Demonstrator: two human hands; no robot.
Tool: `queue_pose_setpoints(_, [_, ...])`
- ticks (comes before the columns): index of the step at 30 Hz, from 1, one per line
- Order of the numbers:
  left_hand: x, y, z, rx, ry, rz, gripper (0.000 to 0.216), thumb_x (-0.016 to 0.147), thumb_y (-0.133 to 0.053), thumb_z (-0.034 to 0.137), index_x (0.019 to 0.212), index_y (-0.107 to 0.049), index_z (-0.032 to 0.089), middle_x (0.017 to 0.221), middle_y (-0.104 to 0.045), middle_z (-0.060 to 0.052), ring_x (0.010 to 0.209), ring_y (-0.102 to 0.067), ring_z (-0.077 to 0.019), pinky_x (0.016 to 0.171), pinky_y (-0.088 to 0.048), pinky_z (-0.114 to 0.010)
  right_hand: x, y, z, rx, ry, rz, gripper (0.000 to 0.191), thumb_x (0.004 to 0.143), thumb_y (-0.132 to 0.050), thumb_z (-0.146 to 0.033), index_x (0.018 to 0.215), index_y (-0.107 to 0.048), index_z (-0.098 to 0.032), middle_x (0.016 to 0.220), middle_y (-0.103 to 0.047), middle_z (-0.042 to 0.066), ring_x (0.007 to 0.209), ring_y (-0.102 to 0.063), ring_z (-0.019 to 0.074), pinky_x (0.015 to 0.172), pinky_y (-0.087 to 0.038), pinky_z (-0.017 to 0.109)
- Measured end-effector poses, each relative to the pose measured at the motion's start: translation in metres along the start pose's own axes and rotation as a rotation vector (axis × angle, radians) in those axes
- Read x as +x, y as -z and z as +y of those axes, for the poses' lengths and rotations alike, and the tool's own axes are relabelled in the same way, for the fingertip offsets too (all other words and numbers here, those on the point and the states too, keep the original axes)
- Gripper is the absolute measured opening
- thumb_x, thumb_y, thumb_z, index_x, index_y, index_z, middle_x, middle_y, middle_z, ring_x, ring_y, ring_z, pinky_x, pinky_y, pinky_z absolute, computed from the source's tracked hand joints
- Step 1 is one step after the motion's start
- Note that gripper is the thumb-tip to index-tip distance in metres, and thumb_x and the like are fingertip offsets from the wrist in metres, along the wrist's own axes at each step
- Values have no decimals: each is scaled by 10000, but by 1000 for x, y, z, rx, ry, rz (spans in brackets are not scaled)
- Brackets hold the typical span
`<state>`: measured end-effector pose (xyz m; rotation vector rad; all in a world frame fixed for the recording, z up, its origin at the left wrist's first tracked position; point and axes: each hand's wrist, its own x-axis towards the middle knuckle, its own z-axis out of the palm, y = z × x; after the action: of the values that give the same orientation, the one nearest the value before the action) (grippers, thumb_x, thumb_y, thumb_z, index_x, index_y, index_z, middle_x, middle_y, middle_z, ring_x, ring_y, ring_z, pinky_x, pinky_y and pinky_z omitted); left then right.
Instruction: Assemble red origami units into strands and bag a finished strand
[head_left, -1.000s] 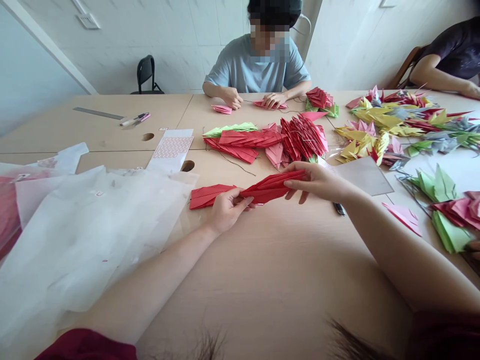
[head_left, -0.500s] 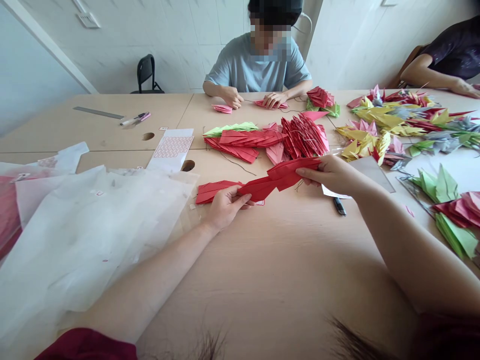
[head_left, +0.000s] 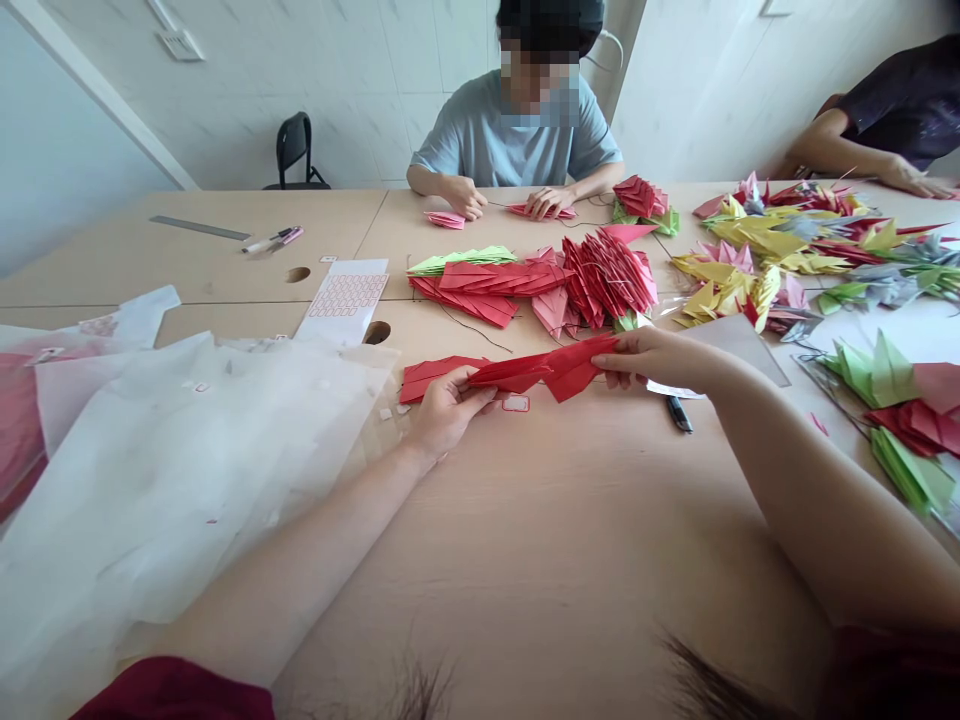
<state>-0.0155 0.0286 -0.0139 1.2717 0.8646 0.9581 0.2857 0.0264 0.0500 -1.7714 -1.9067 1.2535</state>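
Between my hands, a little above the table, are red folded paper pieces [head_left: 574, 372], overlapping in a row. My left hand [head_left: 448, 415] pinches their left end between thumb and fingers. My right hand [head_left: 651, 357] grips the right end, thumb on the near side. Behind my left hand, another red folded paper stack [head_left: 435, 376] lies on the table, partly hidden by the fingers. A small label with a red border [head_left: 516, 403] rests on the table just below the held paper. Farther back lie red folded paper bundles [head_left: 607, 275] with dark thread.
White translucent plastic bags [head_left: 187, 460] cover the table's left side. A label sheet [head_left: 346, 295], pens [head_left: 274, 240] and a ruler [head_left: 199, 228] lie beyond. A black pen [head_left: 679, 413] is near my right forearm. Colourful folded paper [head_left: 772, 235] spreads rightward. A co-worker [head_left: 517, 135] sits opposite.
The held red paper has turned: its left part now shows edge-on and its right part dips. My right hand has moved slightly left and down. The red-bordered label is now more exposed.
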Motion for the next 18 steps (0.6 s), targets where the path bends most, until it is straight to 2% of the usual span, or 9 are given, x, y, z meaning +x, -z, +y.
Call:
queue_pose_setpoints(1, [-1,0,1,41,-13,-13,280,795,-723,278,1043,-672,158,998,-721,-68,889,-685,-175,816,-549,-302,1,-3,1,-73,-15,34,371,831,-582,-560,828,-662,-197,775,-679,53,644,-583,158,571,-425,285])
queue_pose_setpoints(3, [-2,-2,3,123,-39,-41,280,813,-705,289,1051,-669,147,962,-722,-74,887,-681,-182,810,-546,-307,1,-9,-1,-248,-9,234,321,837,-581,-521,885,-653,-212,790,-679,47,645,-579,165,551,-397,280])
queue_pose_setpoints(5, [-5,-4,4,179,-66,-51,273,833,-684,303,1054,-662,144,959,-721,-78,906,-683,-193,816,-547,-316,-3,-15,-9,-376,94,469,265,860,-566,-471,895,-646,-220,776,-667,41,648,-567,169,551,-381,282])
queue_pose_setpoints(6, [-6,-6,5,203,-79,-52,272,843,-672,310,1057,-659,143,964,-721,-80,914,-685,-199,814,-548,-319,-7,-18,-14,-393,189,527,234,879,-552,-436,900,-647,-223,776,-664,38,654,-566,168,562,-388,285])
queue_pose_setpoints(8, [-9,-8,6,242,-108,-45,277,861,-651,324,1071,-653,144,981,-720,-84,908,-691,-203,793,-553,-315,-15,-24,-26,-367,425,534,175,897,-553,-367,906,-647,-220,830,-667,40,660,-567,151,591,-420,288])
queue_pose_setpoints(11, [-12,-11,7,300,-163,-33,264,884,-622,328,1082,-655,156,1005,-719,-77,908,-694,-199,795,-557,-311,-23,-29,-37,-369,706,436,125,909,-563,-314,930,-637,-216,921,-659,57,723,-594,154,630,-464,291])
queue_pose_setpoints(14, [-14,-11,8,371,-215,-22,235,896,-609,318,1068,-669,171,1012,-724,-63,922,-692,-193,817,-561,-305,-22,-33,-38,-406,830,395,109,934,-531,-256,947,-631,-214,976,-656,74,845,-617,182,702,-492,308])
queue_pose_setpoints(18, [-17,-10,9,496,-290,-27,242,904,-596,318,1081,-687,181,1022,-731,-60,912,-693,-192,781,-575,-295,-12,-38,-33,-436,879,426,116,941,-518,-206,916,-631,-210,921,-659,64,845,-600,186,725,-486,319])
